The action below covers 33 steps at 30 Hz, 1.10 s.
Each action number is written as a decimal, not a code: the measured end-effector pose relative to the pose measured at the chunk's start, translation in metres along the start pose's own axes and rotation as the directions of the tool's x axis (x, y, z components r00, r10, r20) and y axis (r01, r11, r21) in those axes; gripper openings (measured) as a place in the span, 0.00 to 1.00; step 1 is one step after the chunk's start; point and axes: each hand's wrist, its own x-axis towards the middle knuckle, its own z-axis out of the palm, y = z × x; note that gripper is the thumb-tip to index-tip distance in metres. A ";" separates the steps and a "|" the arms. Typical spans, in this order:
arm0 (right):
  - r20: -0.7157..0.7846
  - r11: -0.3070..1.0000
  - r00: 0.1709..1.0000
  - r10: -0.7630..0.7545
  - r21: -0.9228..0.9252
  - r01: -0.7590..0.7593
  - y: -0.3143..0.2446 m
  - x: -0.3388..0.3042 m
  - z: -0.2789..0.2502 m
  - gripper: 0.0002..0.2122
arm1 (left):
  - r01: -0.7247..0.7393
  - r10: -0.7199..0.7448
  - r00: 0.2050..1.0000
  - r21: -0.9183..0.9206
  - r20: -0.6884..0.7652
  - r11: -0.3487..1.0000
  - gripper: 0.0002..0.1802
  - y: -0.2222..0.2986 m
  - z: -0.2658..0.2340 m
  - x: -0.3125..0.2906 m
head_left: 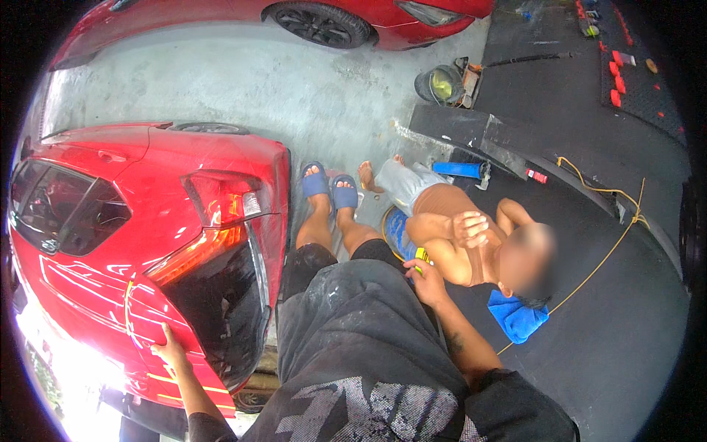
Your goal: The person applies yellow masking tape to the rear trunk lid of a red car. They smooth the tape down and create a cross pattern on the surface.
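My left hand [171, 351] lies against the rear side panel of a red car [158, 195], fingers apart, close to the lower end of a thin yellow strip [128, 309]. More yellow strips [199, 386] run across the panel below the hand. At my right side, my right hand [426, 282] is closed around a small yellow and black object [421, 259]; its exact kind is too small to make out. The car's tail light [199, 252] and dark rear opening [224, 302] are between my left hand and my legs.
A person [442, 236] lies on the dark platform to my right, beside a blue cloth [515, 315]. A yellow cord [600, 269] crosses that platform. Another red car [221, 22] stands ahead, and a bucket [440, 85] with tools sits at the platform's far end.
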 end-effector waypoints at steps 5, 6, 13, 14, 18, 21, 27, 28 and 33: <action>0.013 0.992 0.995 0.098 0.074 -0.099 0.035 -0.006 0.010 0.10 | -0.057 0.058 0.997 0.026 -0.046 0.998 0.67 -0.001 0.000 -0.001; 0.022 0.989 0.992 0.124 0.083 -0.125 0.043 -0.007 0.012 0.10 | -0.057 0.060 0.996 0.050 -0.067 0.997 0.67 -0.008 0.000 0.006; 0.052 0.968 0.969 0.243 0.046 -0.245 0.066 -0.020 0.002 0.10 | -0.004 0.001 1.000 0.216 0.015 0.976 0.65 0.023 -0.014 0.003; -0.010 0.987 0.988 0.151 -0.046 -0.151 0.079 -0.022 0.003 0.10 | 0.022 -0.028 0.997 0.091 0.072 0.996 0.64 0.034 -0.016 -0.013; 0.027 0.961 0.960 0.278 -0.003 -0.278 0.067 -0.026 -0.019 0.10 | -0.125 0.134 0.986 0.092 -0.097 0.988 0.68 -0.004 0.005 0.013; 0.017 0.966 0.965 0.260 -0.005 -0.260 0.064 -0.020 -0.027 0.10 | 0.012 0.076 0.951 0.279 -0.301 0.960 0.75 -0.010 0.004 0.020; 0.106 0.949 0.975 0.193 0.231 -0.213 0.111 0.012 -0.028 0.05 | 0.188 -0.140 0.978 0.371 -0.153 0.909 0.67 -0.023 -0.006 0.031; 0.085 0.900 0.950 0.301 0.302 -0.313 0.098 0.007 -0.023 0.08 | 0.185 -0.144 0.978 0.321 -0.148 0.929 0.68 0.023 0.000 0.023; 0.132 0.980 0.986 0.104 0.153 -0.124 0.149 0.037 -0.047 0.12 | 0.195 -0.189 0.978 0.066 -0.093 0.978 0.81 0.016 -0.010 -0.028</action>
